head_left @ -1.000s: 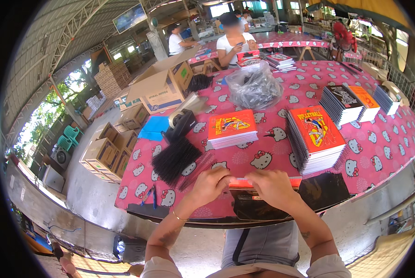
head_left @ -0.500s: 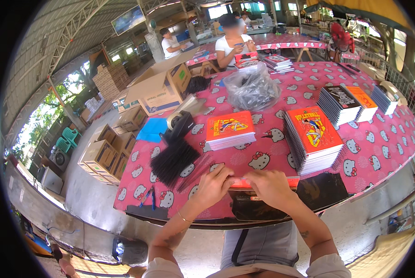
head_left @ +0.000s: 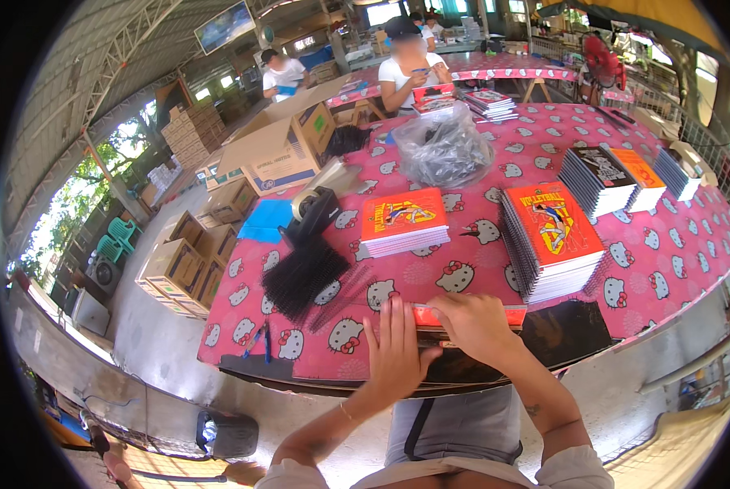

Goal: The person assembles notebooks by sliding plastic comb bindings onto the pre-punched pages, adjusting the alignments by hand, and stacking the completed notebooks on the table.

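Both hands at lower centre of frame, on a red-covered notebook (head_left: 463, 316) lying at the near edge of the bench (head_left: 674, 253). Left hand (head_left: 399, 350) open, fingers spread flat, pressing down beside the notebook's left end; right hand (head_left: 472, 324) curled over its top edge, fingers bent, gripping it. Dark sheet (head_left: 569, 332) sits just right of the hands, touching the notebook end. Left of the hands, a heap of black binding combs (head_left: 304, 275) on the pink cat-print cloth, a blue pen (head_left: 267, 342) near the bench's lower-left edge. Above the hands: short stack of orange notebooks (head_left: 404, 220) at centre, taller stack of orange spiral notebooks (head_left: 554, 240) to its right, well apart from each other. Tape dispenser (head_left: 314, 208) above the combs. Crumpled clear plastic bag (head_left: 442, 147) at upper centre. More stacks (head_left: 617, 175) at upper right. Open cardboard box (head_left: 287, 147) upper left; a seated person (head_left: 410, 69) at top centre
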Motion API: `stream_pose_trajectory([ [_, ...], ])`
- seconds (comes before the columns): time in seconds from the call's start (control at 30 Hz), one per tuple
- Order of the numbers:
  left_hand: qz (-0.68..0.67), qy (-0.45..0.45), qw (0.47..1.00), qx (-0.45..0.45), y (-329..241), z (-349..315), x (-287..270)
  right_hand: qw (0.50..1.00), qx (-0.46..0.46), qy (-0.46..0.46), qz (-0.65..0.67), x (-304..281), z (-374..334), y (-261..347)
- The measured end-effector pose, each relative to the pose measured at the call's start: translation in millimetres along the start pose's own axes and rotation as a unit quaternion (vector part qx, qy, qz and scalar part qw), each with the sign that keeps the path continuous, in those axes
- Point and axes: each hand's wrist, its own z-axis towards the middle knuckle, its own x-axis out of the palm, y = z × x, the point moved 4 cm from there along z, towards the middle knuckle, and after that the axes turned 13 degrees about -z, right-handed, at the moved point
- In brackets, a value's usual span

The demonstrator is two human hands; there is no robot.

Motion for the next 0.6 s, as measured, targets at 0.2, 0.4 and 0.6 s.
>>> stream_pose_trajectory([
  [0.2,0.045,-0.009,0.999,-0.006,10,45,-19,0.998,-0.047,0.029,0.003,-16,-1,1],
  [0.4,-0.04,-0.035,0.996,0.066,-2,2,7,0.998,-0.035,-0.014,-0.041,-30,-28,-21],
  [0.6,-0.06,0.033,0.994,0.09,-13,-34,26,0.999,-0.026,0.031,-0.013,-31,-27,-28],
])
